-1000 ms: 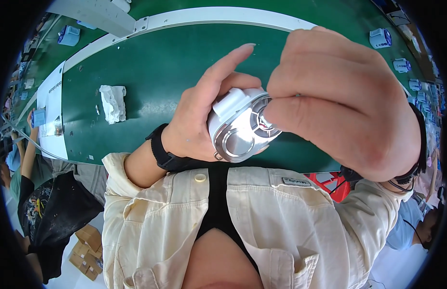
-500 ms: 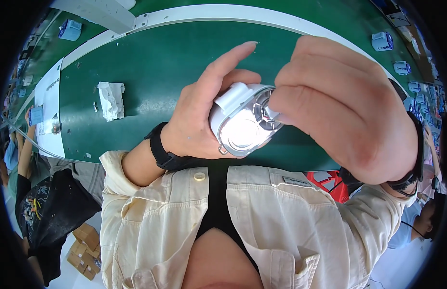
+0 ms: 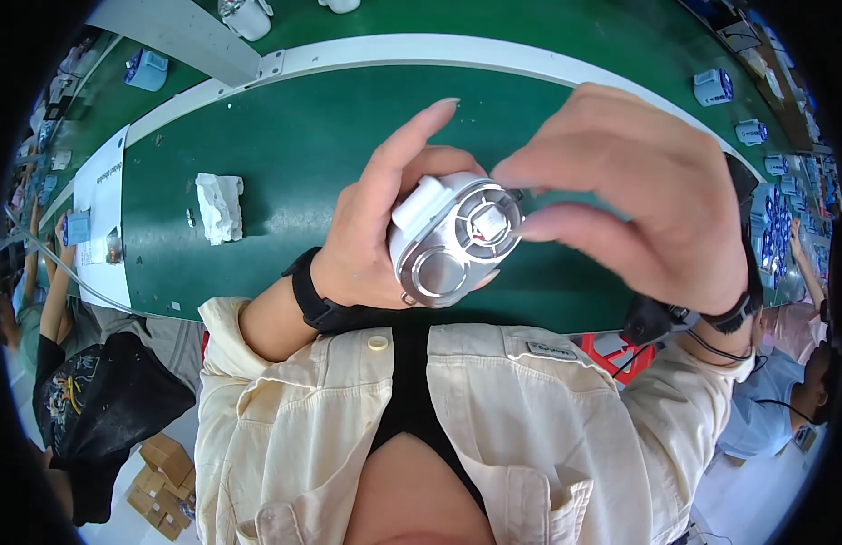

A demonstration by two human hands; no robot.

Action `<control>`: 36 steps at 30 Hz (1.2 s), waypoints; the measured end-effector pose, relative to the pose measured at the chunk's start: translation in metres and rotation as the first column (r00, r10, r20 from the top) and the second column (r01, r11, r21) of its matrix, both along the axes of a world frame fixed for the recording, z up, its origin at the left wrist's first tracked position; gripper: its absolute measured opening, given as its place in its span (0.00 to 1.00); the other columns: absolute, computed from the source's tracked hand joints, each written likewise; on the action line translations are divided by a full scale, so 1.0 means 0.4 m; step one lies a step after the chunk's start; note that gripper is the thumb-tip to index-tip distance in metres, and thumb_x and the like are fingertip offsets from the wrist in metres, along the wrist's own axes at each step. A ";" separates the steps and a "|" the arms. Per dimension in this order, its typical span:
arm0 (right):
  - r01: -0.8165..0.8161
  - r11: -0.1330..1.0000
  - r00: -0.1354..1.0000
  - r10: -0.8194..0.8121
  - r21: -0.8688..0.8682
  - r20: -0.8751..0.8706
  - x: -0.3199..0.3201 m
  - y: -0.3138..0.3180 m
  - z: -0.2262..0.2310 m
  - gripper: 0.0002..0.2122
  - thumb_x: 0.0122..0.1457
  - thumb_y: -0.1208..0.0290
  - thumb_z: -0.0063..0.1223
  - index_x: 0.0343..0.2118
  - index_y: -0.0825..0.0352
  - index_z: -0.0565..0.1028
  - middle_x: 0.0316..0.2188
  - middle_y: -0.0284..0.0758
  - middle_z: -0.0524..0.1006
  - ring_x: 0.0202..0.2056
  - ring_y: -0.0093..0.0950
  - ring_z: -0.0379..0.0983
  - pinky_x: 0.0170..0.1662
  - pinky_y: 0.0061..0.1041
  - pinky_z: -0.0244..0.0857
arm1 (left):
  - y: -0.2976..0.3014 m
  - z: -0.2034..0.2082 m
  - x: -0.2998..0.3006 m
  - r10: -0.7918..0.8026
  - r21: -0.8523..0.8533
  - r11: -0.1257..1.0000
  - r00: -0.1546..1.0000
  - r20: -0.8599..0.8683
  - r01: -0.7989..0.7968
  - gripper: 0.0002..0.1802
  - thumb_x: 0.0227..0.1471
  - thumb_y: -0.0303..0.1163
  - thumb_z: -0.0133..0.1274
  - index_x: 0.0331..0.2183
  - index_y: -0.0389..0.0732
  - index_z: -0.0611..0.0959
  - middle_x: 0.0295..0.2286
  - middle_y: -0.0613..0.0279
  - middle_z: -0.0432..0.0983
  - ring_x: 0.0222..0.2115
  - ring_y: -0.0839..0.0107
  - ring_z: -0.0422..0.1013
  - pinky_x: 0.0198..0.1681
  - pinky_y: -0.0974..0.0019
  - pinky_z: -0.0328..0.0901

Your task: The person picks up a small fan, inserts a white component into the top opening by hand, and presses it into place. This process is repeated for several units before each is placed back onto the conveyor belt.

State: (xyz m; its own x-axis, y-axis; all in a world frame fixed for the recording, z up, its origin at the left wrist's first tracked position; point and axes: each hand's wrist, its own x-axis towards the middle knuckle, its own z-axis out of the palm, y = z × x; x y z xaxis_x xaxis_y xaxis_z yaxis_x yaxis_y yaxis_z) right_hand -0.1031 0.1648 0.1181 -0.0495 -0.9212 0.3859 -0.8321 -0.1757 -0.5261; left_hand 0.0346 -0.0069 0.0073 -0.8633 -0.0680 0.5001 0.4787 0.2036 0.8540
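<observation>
My left hand [image 3: 362, 232] is closed round a white device with a shiny silver face [image 3: 438, 275], held above the table. Two round parts fill that face: a smooth grey disc at the near left and a spoked ring with a small white piece [image 3: 489, 222] in its middle. A white block sticks out along the device's far left side, and a small metal loop shows at its near edge. Right beside the spoked ring is my right hand [image 3: 643, 195], its thumb and forefinger apart, the thumb tip at the ring's rim. Its other fingers are curled and partly hidden.
A crumpled white paper [image 3: 220, 209] lies left on the green table [image 3: 285, 136], beside a tiny metallic piece [image 3: 191, 217]. Beyond the white rail [image 3: 393, 52], blue-and-white units [image 3: 713, 87] stand on a green surface. People work at both sides. Cardboard boxes [image 3: 162, 481] sit at lower left.
My right thumb and forefinger have parted and drawn back from the spoked ring, uncovering the white piece in it. The disc that looked bright white is now grey. The view has shifted slightly.
</observation>
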 end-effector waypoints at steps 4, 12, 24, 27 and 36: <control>0.072 0.996 0.913 -0.090 0.059 0.397 -0.005 0.010 -0.015 0.13 0.50 0.78 0.60 0.39 0.74 0.76 0.36 0.40 0.75 0.35 0.30 0.71 0.39 0.27 0.65 | 0.000 -0.005 -0.011 -0.022 0.128 0.991 0.998 -0.055 0.029 0.59 0.33 0.27 0.73 0.62 0.34 0.54 0.40 0.52 0.76 0.38 0.67 0.75 0.44 0.68 0.68; 0.150 0.989 0.378 -0.050 -0.008 0.924 0.112 -0.045 -0.129 0.16 0.60 0.72 0.53 0.50 0.73 0.71 0.53 0.43 0.68 0.54 0.32 0.66 0.56 0.30 0.59 | -0.002 -0.005 -0.001 0.115 -0.056 0.991 0.982 -0.146 -0.125 0.56 0.36 0.27 0.71 0.62 0.34 0.54 0.42 0.52 0.75 0.40 0.66 0.74 0.44 0.67 0.67; 0.196 0.974 0.333 0.046 -0.117 0.942 0.176 -0.098 -0.196 0.17 0.63 0.70 0.49 0.52 0.71 0.68 0.56 0.44 0.66 0.54 0.32 0.66 0.57 0.31 0.59 | 0.009 -0.022 0.016 0.294 -0.081 0.949 0.947 -0.131 -0.306 0.54 0.40 0.32 0.69 0.61 0.34 0.54 0.44 0.47 0.74 0.42 0.60 0.73 0.45 0.61 0.67; 0.198 0.973 0.346 0.043 -0.118 0.937 0.183 -0.108 -0.198 0.17 0.63 0.70 0.48 0.53 0.70 0.67 0.56 0.44 0.66 0.54 0.32 0.66 0.57 0.31 0.59 | 0.009 -0.033 0.016 0.332 -0.050 0.938 0.932 -0.143 -0.342 0.55 0.40 0.32 0.69 0.61 0.34 0.53 0.43 0.47 0.73 0.41 0.60 0.73 0.45 0.61 0.67; 0.138 0.969 0.471 0.116 -0.203 0.874 0.180 -0.123 -0.193 0.21 0.66 0.64 0.44 0.58 0.69 0.61 0.60 0.43 0.61 0.54 0.29 0.65 0.56 0.29 0.60 | 0.005 -0.022 0.017 0.384 -0.081 0.910 0.900 -0.208 -0.407 0.55 0.40 0.33 0.69 0.61 0.31 0.52 0.44 0.46 0.73 0.42 0.59 0.72 0.44 0.60 0.67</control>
